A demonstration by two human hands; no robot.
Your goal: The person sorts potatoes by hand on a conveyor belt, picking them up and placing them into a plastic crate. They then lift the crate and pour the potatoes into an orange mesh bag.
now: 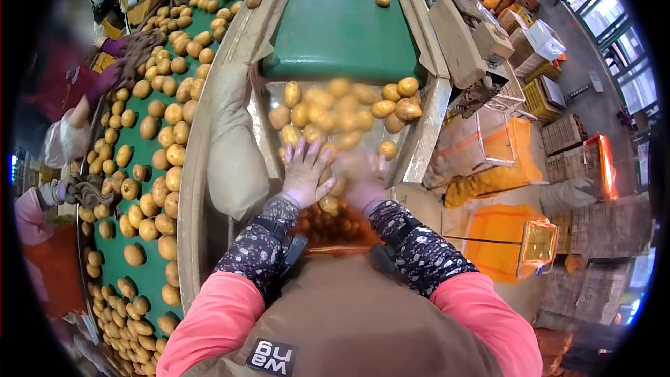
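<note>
Under belt (pixel 335 28), potatoes (pixel 335 115), 2 hands (pixel 305 174) (right (pixel 363 183) blurred)

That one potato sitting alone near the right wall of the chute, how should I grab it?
Grip the lone potato across its rounded middle, from above and the near side, with the right hand, which is closest. It lies apart from the pile, so those sides look free; the chute wall crowds its right.

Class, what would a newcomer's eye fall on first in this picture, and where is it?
The heap of yellow potatoes at the end of the green belt, centre, strikes first, the left hand spread on it, the right hand blurred beside. A second belt packed with potatoes runs on the left; orange sacks stand right.
</note>
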